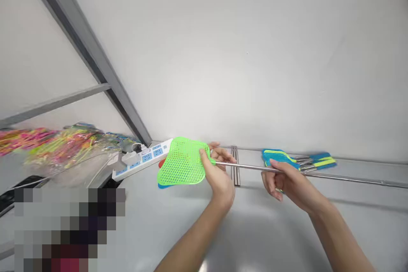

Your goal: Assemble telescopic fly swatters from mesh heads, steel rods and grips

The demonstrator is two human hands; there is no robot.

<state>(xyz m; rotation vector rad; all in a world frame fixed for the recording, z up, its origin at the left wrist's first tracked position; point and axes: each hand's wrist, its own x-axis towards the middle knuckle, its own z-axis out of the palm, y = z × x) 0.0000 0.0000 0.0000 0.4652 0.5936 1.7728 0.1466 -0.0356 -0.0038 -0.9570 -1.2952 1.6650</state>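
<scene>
A lime-green fly swatter (186, 162) with a long metal rod is held level above the table. My left hand (220, 176) is closed on it where the mesh head meets the rod, thumb on the green plastic. Further right, my right hand (295, 185) is closed on the rod, which runs past it to the right edge of the view. Behind the right hand lie flat swatters with blue heads (278, 156), yellow-green edging and blue and yellow-green handles (323, 160). Between my hands, several metal tubes (236, 170) rest on the table. Red and blue pieces peek out from under the green head.
A white power strip (148, 158) with plugs and cords lies on the left, close to the swatter head. Beyond it are brightly coloured plastic parts in clear bags (76, 142). The wall (242, 59) borders the table (255, 229) at the back. The lower left is pixelated.
</scene>
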